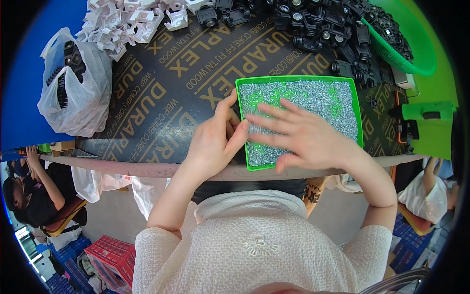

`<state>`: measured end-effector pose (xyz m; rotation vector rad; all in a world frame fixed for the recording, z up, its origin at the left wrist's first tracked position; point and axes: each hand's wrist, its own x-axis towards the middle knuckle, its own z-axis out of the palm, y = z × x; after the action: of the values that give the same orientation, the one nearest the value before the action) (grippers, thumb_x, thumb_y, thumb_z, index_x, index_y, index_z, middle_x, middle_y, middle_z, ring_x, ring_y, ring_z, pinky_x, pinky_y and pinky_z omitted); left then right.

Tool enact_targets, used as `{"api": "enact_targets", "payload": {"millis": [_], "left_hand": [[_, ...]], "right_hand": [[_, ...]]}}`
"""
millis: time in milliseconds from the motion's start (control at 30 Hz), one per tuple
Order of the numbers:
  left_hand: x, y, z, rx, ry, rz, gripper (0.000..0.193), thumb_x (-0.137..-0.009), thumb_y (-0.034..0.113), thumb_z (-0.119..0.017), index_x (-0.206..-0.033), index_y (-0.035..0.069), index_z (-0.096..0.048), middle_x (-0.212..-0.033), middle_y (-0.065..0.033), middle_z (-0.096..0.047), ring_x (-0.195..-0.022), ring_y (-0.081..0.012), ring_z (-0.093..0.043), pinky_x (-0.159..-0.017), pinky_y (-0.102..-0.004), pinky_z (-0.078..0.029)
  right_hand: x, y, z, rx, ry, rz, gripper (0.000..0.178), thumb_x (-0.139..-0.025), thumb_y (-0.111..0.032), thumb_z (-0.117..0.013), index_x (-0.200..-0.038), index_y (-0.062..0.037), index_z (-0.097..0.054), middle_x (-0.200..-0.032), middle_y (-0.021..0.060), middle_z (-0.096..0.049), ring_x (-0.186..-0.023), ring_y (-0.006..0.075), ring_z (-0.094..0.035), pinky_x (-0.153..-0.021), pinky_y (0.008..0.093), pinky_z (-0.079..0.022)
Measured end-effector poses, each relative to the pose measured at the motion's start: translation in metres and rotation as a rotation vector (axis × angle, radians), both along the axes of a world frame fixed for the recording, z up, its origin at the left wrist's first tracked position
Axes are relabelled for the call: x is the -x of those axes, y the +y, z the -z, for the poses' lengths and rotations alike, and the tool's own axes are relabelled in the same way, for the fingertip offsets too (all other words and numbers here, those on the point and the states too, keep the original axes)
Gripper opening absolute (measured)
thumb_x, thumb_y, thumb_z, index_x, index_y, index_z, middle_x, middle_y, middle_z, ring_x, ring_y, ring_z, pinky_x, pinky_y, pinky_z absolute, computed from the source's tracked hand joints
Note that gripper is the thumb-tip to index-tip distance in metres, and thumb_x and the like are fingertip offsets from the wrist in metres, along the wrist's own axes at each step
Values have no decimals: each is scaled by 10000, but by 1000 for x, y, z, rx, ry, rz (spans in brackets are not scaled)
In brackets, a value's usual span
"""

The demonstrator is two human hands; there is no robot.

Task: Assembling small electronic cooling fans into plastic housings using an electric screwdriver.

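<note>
- A green tray (360, 122) rests on the bench (161, 132) near its front edge, strewn with small silvery metal pieces (313, 93); its green floor shows through in patches.
- The left hand (210, 139) has its grip closed on the tray's nine o'clock side, with thumb and fingers at the rim.
- The right hand (308, 134) has its grip open, palm down and fingers spread over the pieces, pointing towards nine o'clock; the fingers are blurred, so I cannot tell whether they touch the contents.
- From the tray, black plastic parts (320, 24) are heaped around twelve to one o'clock.
- A green basket (426, 66), holding more dark parts, sits at two o'clock.
- White plastic parts (142, 22) are piled at ten o'clock.
- A translucent bag (90, 110) with black pieces in it stands at nine o'clock.
</note>
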<state>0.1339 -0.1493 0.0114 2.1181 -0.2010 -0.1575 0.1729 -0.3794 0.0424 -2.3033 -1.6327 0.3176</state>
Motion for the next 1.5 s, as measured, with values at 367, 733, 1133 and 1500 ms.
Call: {"api": "enact_targets", "payload": {"millis": [367,733,1133,1500], "left_hand": [[0,2,0,-3,29,9,564,-919,206,-565,-1393,9,-334,-761,-80,-617,-645,-229,-631,-612,-343,-487],[0,1,2,20,16,-2,557,-913,195,-572,-1385,15,-337,-758,-87,-611,-649,-233,-628,-616,-346,-488],[0,2,2,19,16,-1,556,-912,185,-577,-1385,17,-338,-741,-74,-607,-634,-231,-622,-599,-344,-481],[1,-1,0,3,37,-11,554,-915,183,-571,-1387,14,-335,-740,-80,-606,-641,-239,-624,-608,-346,-485]], "right_hand": [[6,-36,-9,193,-64,440,890,-803,-624,-523,-1479,-99,-280,-1536,105,-272,-1426,295,-231,-1154,476,-198],[-6,9,6,-47,92,189,864,-852,-577,-547,-1452,-10,-294,-1528,167,-260,-1430,313,-213,-1162,474,-176],[-2,-20,-9,89,172,-18,793,-824,-604,-505,-1438,-121,-376,-1525,56,-307,-1421,290,-245,-1142,510,-226],[-3,-14,7,-13,13,347,830,-828,-571,-540,-1473,-106,-302,-1548,88,-250,-1432,314,-207,-1154,504,-181]]}}
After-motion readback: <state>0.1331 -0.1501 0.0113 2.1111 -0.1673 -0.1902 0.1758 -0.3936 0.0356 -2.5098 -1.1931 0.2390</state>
